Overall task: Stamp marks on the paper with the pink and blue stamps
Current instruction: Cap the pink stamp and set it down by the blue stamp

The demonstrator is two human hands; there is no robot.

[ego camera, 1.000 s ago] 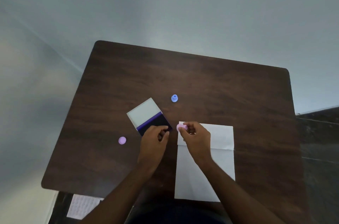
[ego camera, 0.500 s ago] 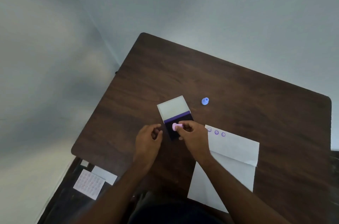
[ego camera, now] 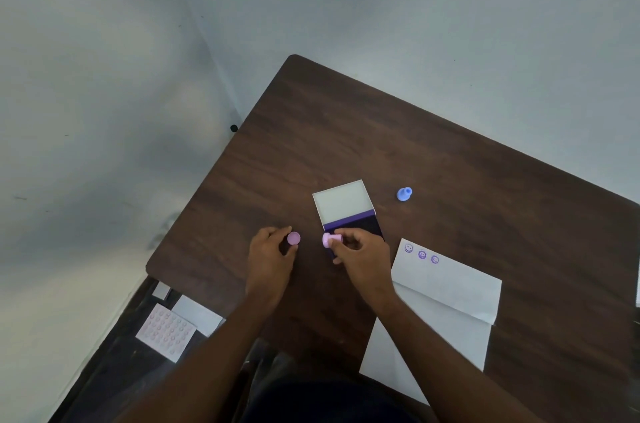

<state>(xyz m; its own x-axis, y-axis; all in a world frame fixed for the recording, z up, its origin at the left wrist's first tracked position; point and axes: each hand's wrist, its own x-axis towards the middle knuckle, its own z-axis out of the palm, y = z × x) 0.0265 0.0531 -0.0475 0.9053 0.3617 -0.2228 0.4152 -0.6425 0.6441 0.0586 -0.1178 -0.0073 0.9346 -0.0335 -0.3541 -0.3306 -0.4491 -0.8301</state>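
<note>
My right hand (ego camera: 360, 256) holds the pink stamp (ego camera: 330, 240) sideways, just left of the open ink pad (ego camera: 348, 211), whose dark inked half is partly hidden by my fingers. A round pink cap (ego camera: 294, 238) is pinched in the fingertips of my left hand (ego camera: 272, 259), a short gap left of the stamp. The blue stamp (ego camera: 403, 194) stands alone on the table, right of the ink pad. A folded white paper (ego camera: 446, 304) lies to the right with three purple marks (ego camera: 421, 253) along its top edge.
The dark wooden table (ego camera: 450, 162) stands in a corner of pale walls. On the floor below its left edge lie a pink dotted sheet (ego camera: 165, 330) and white cards (ego camera: 195, 315).
The view swung left. My right hand carried the pink stamp from the paper's top edge to the ink pad, uncovering the three marks. My left hand picked up the pink cap.
</note>
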